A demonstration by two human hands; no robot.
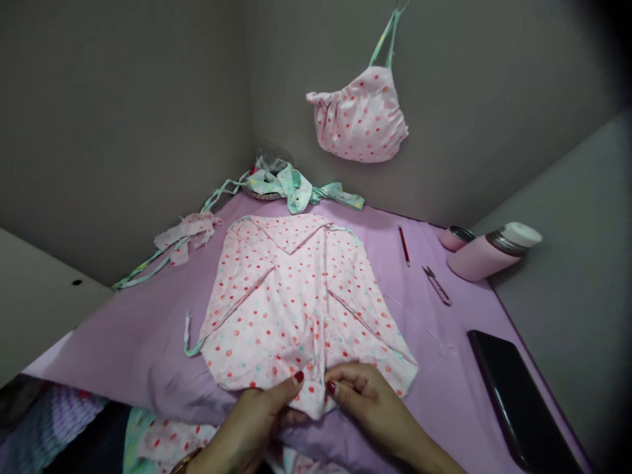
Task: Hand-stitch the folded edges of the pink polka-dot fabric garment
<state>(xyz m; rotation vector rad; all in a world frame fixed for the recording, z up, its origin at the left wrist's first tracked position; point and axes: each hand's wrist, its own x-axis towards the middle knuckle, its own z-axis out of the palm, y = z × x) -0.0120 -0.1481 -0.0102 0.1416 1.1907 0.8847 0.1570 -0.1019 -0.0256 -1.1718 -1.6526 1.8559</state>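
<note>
A pink garment piece [296, 289] with small red and mint flowers lies spread on the purple cloth. Slanting seams cross each half, and a raised seam runs down its middle. At its near edge, my left hand [266, 408] pinches the fabric left of that seam, thumb on top and fingers underneath. My right hand [365, 398] grips the same edge just right of the seam, thumb against bent fingers. Between the hands the fabric is bunched. Whether a needle or pin is in the right fingers cannot be made out.
A purple cloth [444, 368] covers the table. Rightward are a black phone [518, 401], thread snips [437, 286], a red pencil [404, 245], and a pink flask [488, 253] beside its cup. Mint fabric strips [296, 187] lie at the back; a pink gathered pouch [363, 118] hangs on the wall.
</note>
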